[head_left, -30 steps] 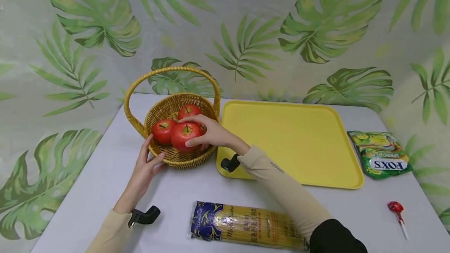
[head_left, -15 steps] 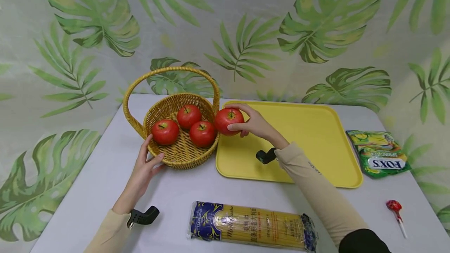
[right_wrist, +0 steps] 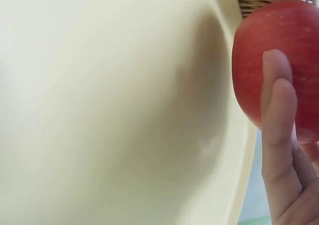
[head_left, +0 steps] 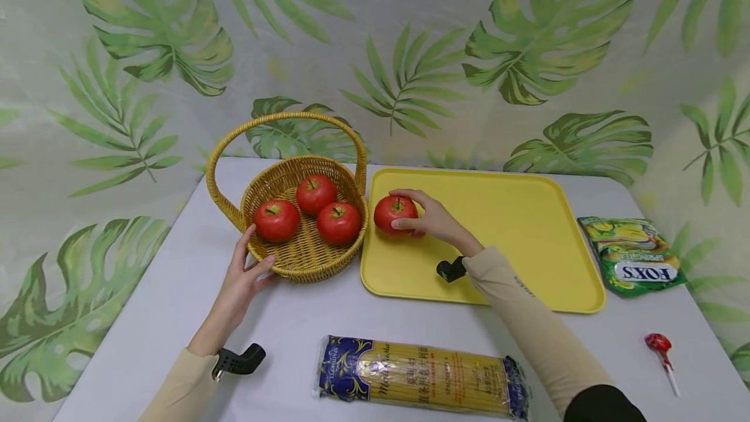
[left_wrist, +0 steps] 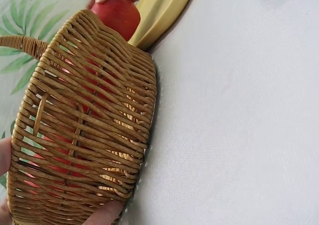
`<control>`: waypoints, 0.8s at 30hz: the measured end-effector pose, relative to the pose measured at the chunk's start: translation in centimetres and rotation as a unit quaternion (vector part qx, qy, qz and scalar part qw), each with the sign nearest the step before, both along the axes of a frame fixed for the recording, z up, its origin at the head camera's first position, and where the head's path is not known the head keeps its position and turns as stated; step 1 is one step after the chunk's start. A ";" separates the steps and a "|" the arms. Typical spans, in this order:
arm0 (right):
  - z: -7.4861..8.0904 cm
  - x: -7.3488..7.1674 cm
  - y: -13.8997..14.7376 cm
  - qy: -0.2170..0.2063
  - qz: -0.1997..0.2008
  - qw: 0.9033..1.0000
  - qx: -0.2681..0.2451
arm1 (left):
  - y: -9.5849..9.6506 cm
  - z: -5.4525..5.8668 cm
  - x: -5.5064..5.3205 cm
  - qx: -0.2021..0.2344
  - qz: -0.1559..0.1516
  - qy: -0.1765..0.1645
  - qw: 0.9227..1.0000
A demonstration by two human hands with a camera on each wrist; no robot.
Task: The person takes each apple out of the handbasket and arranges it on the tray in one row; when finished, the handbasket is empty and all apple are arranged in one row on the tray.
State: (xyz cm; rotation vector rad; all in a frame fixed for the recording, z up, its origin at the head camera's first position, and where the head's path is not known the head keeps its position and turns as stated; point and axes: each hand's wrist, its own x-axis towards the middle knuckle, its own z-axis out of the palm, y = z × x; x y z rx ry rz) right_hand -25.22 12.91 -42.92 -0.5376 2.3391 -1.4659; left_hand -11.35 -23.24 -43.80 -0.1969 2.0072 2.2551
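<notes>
My right hand [head_left: 435, 219] holds a red apple [head_left: 385, 213] between thumb and fingers at the left end of the yellow tray [head_left: 498, 239]. The right wrist view has this apple [right_wrist: 279, 30] large at the right, with fingers along its side and a shadow on the tray. Whether it touches the tray, I cannot tell. To the left stands a wicker basket [head_left: 305, 259] with a tall handle, and 3 red apples [head_left: 277, 221] lie inside. My left hand [head_left: 237, 285] grips the basket's front left rim; in the left wrist view its thumb lies on the woven wall [left_wrist: 84, 115].
A spaghetti pack [head_left: 422, 376] lies along the table's front. Right of the tray is a green FOX'S bag [head_left: 633, 258], with a red lollipop [head_left: 659, 344] nearer the front. A leaf-patterned cloth [head_left: 410, 83] hangs behind the table.
My right hand has lifted an apple out of the basket, carried it right over the rim and lowered it toward the tray's left end. The left hand stays on the basket.
</notes>
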 end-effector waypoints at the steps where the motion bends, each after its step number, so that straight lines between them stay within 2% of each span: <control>1: -0.2 0.0 -0.1 0.001 0.004 1.000 0.003 | 0.0 0.0 0.0 0.000 -0.001 0.000 1.000; 6: -0.7 0.0 -0.2 0.009 0.025 0.999 0.020 | 0.0 0.0 0.1 -0.001 -0.001 -0.001 1.000; 11: -0.7 0.2 -0.3 0.005 0.027 0.999 0.032 | 0.0 0.0 0.1 -0.002 0.000 -0.002 1.000; 19: 0.4 0.2 -0.4 -0.047 0.049 0.997 0.038 | 0.0 0.0 0.0 -0.002 0.001 0.002 1.000; 24: 1.5 0.2 -0.1 -0.042 0.059 0.997 0.030 | 0.0 -0.1 0.1 -0.005 0.002 0.002 1.000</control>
